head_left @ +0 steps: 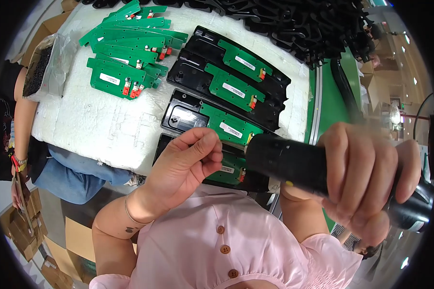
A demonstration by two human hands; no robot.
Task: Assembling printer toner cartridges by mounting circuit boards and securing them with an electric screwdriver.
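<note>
My right hand [359, 173] is wrapped round a black power screwdriver [289, 161], held level with its front end pointing left. My left hand [181, 166] is closed, thumb against curled fingers, near the tool's front end. Whatever it may pinch is hidden. Beneath both hands lies a row of black plastic housings [178, 115], each with a green circuit board [234, 92] set in it. Every board bears a white label and a red and yellow connector. The nearest housing is partly covered by my left hand and the tool.
Loose green circuit boards [113, 77] overlap in a pile at the back left of the white foam table top [111, 125]. An open box of small dark pieces [37, 72] stands at the left edge. Black plastic parts [294, 24] heap at the back. Another person's arm [26, 113] hangs at far left.
</note>
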